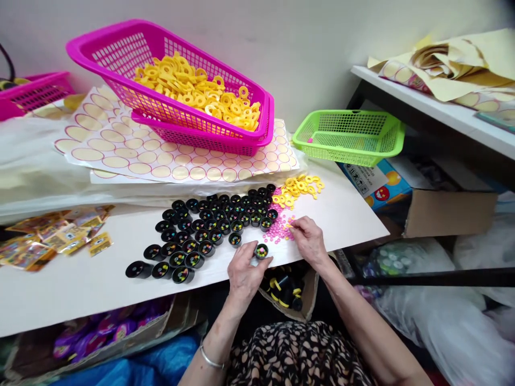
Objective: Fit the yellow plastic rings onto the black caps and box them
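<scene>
Fingers of the left hand [245, 271] curl narrowly around a small black plastic cup [261, 251]. The thumb and forefinger hold it by its sides at the near edge of the white tabletop [80, 279], and its open top, showing coloured bits, faces up. The right hand [309, 240] lies just to the right of that cup, apart from it. Its thumb and forefinger are pinched close together at the edge of a heap of tiny pink beads [279, 228]. Whether a bead sits between the tips is too small to tell. Just beyond and to the left of the held cup stands a crowd of similar black cups [201, 230], each with coloured bits inside. A scatter of loose yellow plastic rings [300, 186] lies past the pink heap. Farther back, a bright pink mesh basket [120, 53] full of yellow rings rests tilted on another pink basket, both on sheets of round cream stickers [132, 155]. A lime green mesh basket [350, 134] sits at the table's far right corner, and shiny yellow packets [52, 236] lie at the left. Below the table edge, between the forearms, an open cardboard box [308, 297] holds black and yellow pieces.
</scene>
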Tool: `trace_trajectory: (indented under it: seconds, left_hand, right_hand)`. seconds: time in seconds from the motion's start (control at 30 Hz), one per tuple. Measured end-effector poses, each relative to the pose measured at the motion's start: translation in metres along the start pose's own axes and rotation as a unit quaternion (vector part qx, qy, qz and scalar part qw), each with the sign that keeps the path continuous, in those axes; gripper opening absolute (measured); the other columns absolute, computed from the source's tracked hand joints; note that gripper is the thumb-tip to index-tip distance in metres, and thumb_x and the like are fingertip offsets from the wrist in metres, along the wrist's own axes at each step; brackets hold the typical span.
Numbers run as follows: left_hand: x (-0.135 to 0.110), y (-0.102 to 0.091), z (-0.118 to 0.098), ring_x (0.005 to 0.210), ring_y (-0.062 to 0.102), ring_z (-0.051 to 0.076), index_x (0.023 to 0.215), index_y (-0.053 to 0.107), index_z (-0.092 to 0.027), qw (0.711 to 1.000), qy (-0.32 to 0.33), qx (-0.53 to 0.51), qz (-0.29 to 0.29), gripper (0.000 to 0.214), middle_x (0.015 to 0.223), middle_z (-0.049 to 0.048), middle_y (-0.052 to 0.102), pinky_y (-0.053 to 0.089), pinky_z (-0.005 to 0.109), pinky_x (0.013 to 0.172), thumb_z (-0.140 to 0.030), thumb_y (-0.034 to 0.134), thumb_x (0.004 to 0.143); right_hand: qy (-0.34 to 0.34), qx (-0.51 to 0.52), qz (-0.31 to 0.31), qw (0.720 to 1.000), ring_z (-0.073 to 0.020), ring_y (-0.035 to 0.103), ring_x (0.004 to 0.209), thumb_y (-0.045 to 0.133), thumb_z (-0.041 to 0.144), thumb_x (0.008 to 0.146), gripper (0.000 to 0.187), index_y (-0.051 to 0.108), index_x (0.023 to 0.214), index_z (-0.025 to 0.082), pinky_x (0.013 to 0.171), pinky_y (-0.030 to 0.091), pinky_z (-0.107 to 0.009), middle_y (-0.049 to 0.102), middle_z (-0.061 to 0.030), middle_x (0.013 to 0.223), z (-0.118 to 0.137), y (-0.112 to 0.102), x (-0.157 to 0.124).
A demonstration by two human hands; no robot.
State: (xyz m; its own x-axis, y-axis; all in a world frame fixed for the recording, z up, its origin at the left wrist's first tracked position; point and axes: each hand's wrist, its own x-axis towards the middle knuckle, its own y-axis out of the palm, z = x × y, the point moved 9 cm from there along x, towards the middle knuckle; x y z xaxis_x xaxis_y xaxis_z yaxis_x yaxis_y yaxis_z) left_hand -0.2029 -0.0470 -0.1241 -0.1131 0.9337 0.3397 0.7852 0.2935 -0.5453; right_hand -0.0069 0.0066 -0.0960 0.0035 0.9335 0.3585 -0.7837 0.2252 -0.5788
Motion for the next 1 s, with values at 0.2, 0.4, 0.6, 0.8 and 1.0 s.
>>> trace_trajectory:
  seconds: [0.2,0.4,0.6,0.8,1.0]
  left_hand:
    - [0.003,0.0,-0.003,0.086,0.059,0.017,0.095,0.06,-0.019,1.0,0.006,-0.003,0.012,0.026,0.091,0.0033,0.063,0.048,0.03,0.078,-0.029,0.065,0.072]
    - [0.004,0.002,0.0,0.086,0.059,0.018,0.093,0.061,-0.02,1.0,-0.01,0.006,0.021,0.025,0.091,0.0027,0.063,0.047,0.03,0.077,-0.032,0.065,0.072]
    - [0.004,0.004,0.005,0.088,0.06,0.019,0.095,0.061,-0.021,1.0,-0.006,0.012,0.009,0.029,0.093,0.003,0.064,0.048,0.031,0.079,-0.035,0.066,0.071]
    - [0.003,0.003,0.008,0.087,0.061,0.019,0.097,0.062,-0.02,1.0,-0.007,0.024,0.004,0.033,0.095,0.0033,0.065,0.049,0.033,0.079,-0.035,0.067,0.069]
    - [0.003,0.002,0.009,0.089,0.061,0.019,0.097,0.061,-0.021,1.0,-0.005,0.018,0.003,0.032,0.096,0.0039,0.065,0.05,0.032,0.081,-0.033,0.068,0.068]
  right_hand:
    - [0.021,0.007,-0.084,0.996,-0.0188,0.053,0.079,0.048,0.015,0.073,0.013,0.059,0.078,0.019,0.07,0.044,-0.032,0.055,-0.0048,0.082,-0.019,-0.031,0.015]
    - [0.021,0.019,-0.085,0.996,-0.0199,0.053,0.088,0.041,0.014,0.078,0.02,0.059,0.078,0.02,0.081,0.042,-0.035,0.058,-0.0048,0.086,-0.038,-0.044,0.008]
    - [0.016,-0.071,-0.041,0.997,-0.021,0.049,0.091,0.038,0.018,0.084,0.022,0.058,0.092,0.019,0.081,0.041,-0.035,0.058,-0.0059,0.092,-0.031,-0.026,0.026]
    - [-0.024,-0.213,0.061,0.975,-0.0242,0.043,0.097,0.049,0.017,0.077,0.031,0.056,0.107,0.018,0.08,0.038,-0.035,0.055,-0.0088,0.107,-0.017,0.006,0.073]
    - [-0.045,-0.228,0.129,0.964,-0.023,0.044,0.089,0.048,0.011,0.074,0.033,0.057,0.105,0.021,0.075,0.036,-0.033,0.059,-0.0063,0.097,-0.023,0.026,0.086]
